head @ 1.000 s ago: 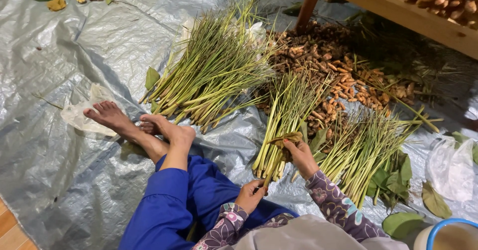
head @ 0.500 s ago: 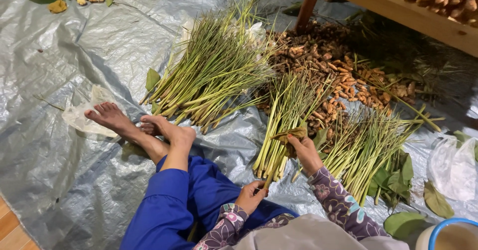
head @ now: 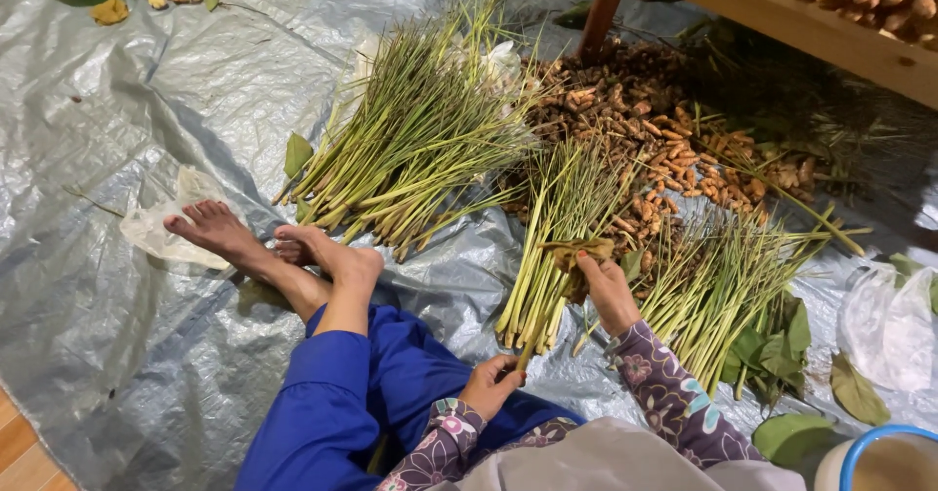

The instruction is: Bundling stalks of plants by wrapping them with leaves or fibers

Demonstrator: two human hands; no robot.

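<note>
Fingers: right hand [head: 608,291] pinches a dry leaf [head: 578,251]; left hand [head: 491,384] curled around stalk ends.
Centre of frame: lemongrass bundle [head: 552,247] on grey tarpaulin [head: 147,354].

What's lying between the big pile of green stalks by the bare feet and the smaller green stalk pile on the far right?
In the head view, a middle bundle of green stalks lies there, the right hand on it, with brown roots behind.

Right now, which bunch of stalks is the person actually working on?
On the grey tarp lie three green bunches. Take the middle bunch, right in front of the blue trousers. Only it has a brown leaf band under the right hand.
</note>
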